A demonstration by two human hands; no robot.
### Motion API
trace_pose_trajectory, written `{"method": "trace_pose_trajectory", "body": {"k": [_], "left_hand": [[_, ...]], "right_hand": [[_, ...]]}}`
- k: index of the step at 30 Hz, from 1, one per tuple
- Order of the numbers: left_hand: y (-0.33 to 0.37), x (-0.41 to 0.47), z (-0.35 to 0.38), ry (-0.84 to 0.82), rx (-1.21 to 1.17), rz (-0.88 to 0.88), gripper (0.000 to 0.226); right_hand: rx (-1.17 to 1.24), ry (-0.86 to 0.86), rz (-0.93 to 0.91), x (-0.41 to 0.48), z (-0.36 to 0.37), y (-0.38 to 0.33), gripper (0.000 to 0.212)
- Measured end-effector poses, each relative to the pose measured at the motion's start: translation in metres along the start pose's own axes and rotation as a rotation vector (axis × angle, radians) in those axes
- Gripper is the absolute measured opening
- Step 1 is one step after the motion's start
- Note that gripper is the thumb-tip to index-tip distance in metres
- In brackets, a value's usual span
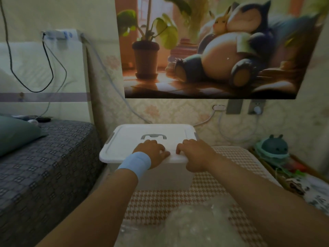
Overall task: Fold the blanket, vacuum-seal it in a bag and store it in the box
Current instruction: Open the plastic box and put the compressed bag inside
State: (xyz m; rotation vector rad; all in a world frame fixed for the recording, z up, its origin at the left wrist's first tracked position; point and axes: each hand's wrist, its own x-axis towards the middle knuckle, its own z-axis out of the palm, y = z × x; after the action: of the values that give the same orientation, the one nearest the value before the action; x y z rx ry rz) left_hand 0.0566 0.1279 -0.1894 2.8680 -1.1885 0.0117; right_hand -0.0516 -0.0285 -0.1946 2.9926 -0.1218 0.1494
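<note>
A white plastic storage box (165, 177) stands on a houndstooth-patterned pad (231, 163) against the wall. Its white lid (135, 138) is on, with a grey handle (153, 136) in the middle and grey latches at the sides. My left hand (152, 152), with a light blue wristband, and my right hand (195, 154) both hold the lid's near edge, fingers curled on top, the right thumb under the rim. A translucent plastic bag with a pale bundle inside (195, 227) lies close to me at the bottom of the view, partly cut off.
A bed with a grey patterned cover (44, 172) and a green pillow (16, 134) fills the left. Cables hang down the wall to sockets (256, 108) behind the box. A basket with a teal plush toy (275, 146) and clutter sits at the right.
</note>
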Motion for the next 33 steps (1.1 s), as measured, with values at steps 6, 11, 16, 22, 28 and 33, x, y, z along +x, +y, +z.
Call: {"method": "trace_pose_trajectory", "body": {"k": [6,11,16,22,28,33], "left_hand": [[0.059,-0.015,-0.013,-0.055,-0.065,0.066,0.037],[0.084,0.002,-0.001,0.079,0.0,0.132,0.041],[0.079,0.022,0.019,-0.105,0.038,0.07,0.076],[0.077,0.031,0.019,-0.132,0.077,0.054,0.082],[0.081,0.033,0.019,-0.116,0.091,0.048,0.085],[0.081,0.034,0.019,-0.119,0.068,0.027,0.084]], "right_hand": [[0.324,0.054,0.118,-0.056,-0.019,0.04,0.023],[0.393,0.181,0.405,-0.042,0.002,0.06,0.038],[0.591,0.134,0.578,-0.018,0.028,0.066,0.047],[0.717,0.233,0.68,-0.004,0.044,0.075,0.044],[0.654,0.173,0.76,0.001,0.049,0.086,0.038],[0.569,0.142,0.566,-0.006,0.042,0.073,0.056]]}}
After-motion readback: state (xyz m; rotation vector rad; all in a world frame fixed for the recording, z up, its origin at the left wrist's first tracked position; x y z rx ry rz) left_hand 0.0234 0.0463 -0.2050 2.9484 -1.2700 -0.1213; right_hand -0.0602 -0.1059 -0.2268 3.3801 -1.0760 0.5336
